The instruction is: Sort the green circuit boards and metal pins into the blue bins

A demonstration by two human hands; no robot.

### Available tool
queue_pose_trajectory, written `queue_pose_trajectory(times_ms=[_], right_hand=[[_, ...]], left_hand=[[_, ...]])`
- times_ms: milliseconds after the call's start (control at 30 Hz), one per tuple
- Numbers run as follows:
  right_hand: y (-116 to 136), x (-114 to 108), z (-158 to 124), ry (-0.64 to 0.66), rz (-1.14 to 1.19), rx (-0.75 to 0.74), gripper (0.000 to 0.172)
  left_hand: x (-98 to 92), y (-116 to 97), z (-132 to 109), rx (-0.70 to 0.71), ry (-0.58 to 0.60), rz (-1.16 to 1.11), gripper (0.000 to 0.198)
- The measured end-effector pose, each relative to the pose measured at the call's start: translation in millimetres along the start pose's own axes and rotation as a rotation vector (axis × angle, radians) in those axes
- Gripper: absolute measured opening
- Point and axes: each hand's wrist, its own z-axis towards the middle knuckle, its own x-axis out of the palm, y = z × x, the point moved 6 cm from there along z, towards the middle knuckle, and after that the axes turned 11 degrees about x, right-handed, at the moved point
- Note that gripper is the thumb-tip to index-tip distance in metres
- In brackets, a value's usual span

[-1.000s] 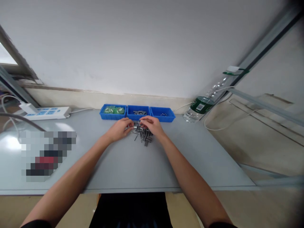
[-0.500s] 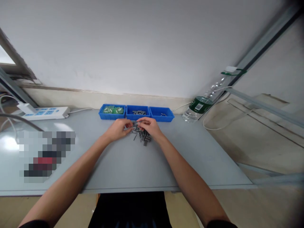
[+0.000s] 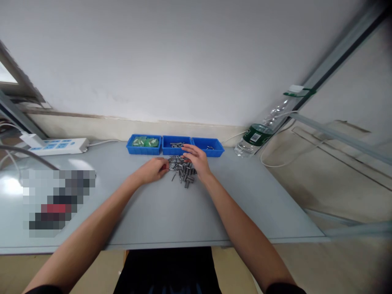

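A loose pile of small grey metal cylinders and thin metal pins (image 3: 183, 171) lies on the grey table. At the pile's left edge, my left hand (image 3: 154, 169) is closed, thumb and fingers curled together; whatever is in them is too small or hidden to name. My right hand (image 3: 197, 161) hovers at the pile's upper right, its fingers apart and pointing left, in front of the middle blue bin (image 3: 177, 152). Grey cylinders lie in that bin. Small light-coloured pieces sit on green in the left blue bin (image 3: 143, 150), and a few thin metal bits in the right blue bin (image 3: 211, 152).
A large plastic bottle (image 3: 255, 136) with a green label leans at the back right by the metal frame. To the left are a white power strip (image 3: 61, 146) with cables and a pixelated dark object (image 3: 61, 200). The wall stands behind the bins.
My right hand has moved up and right, away from my left hand, and its fingers have opened. My left hand has shifted slightly down and stays curled. More of the pile shows between them.
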Motion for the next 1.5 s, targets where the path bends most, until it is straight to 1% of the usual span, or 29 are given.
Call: queue_pose_trajectory(times_ms=[67,200,267,333,433,533,600,667,800,900,967,1067,1133,1200,1267,1333,1500], right_hand=[[-1,2,0,0.025,-0.036,-0.003,0.029],[-1,10,-2,0.103,-0.135,-0.049,0.018],[-1,14,-4,0.151,-0.157,-0.041,0.018],[-2,18,-7,0.202,-0.148,0.000,0.023],[-1,22,-12,0.273,-0.096,0.048,0.030],[0,25,-15,0.329,-0.040,0.068,0.031],[0,28,-16,0.348,-0.022,0.087,0.030],[-1,28,-16,0.340,-0.021,0.105,0.030],[0,22,-11,0.266,-0.027,0.100,0.032],[2,14,-6,0.181,-0.028,0.066,0.030],[5,6,-4,0.093,-0.018,0.035,0.029],[9,-7,-1,-0.075,0.038,-0.015,0.028],[9,-16,1,-0.176,0.082,-0.028,0.031],[7,-22,3,-0.236,0.108,-0.020,0.036],[4,-23,5,-0.252,0.118,-0.003,0.040],[3,-23,6,-0.242,0.121,0.009,0.040],[3,-16,3,-0.180,0.114,0.024,0.034]], left_hand=[[-4.7,-4,2,0.004,-0.047,-0.053,0.009],[-20.4,-14,4,0.031,-0.208,-0.102,0.005],[-27.9,-19,4,0.059,-0.285,-0.083,0.007],[-32.7,-23,3,0.079,-0.337,-0.066,0.007],[-33.8,-24,3,0.088,-0.357,-0.062,0.008],[-32.2,-24,3,0.090,-0.366,-0.073,0.012],[-31.7,-23,3,0.096,-0.380,-0.080,0.014],[-31.4,-23,3,0.086,-0.391,-0.078,0.016],[-27.2,-19,4,0.017,-0.349,-0.065,0.017],[-18.3,-19,5,-0.013,-0.264,-0.066,0.018],[-9.2,-20,5,-0.020,-0.178,-0.064,0.019],[3.8,-22,5,-0.028,-0.057,-0.019,0.020],[9.0,-22,5,-0.038,-0.008,0.020,0.017],[11.0,-21,5,-0.056,0.019,0.038,0.012],[10.9,-19,4,-0.079,0.038,0.039,0.006],[10.0,-16,3,-0.091,0.055,0.039,0.002],[9.9,-10,1,-0.032,0.088,0.066,0.011]])
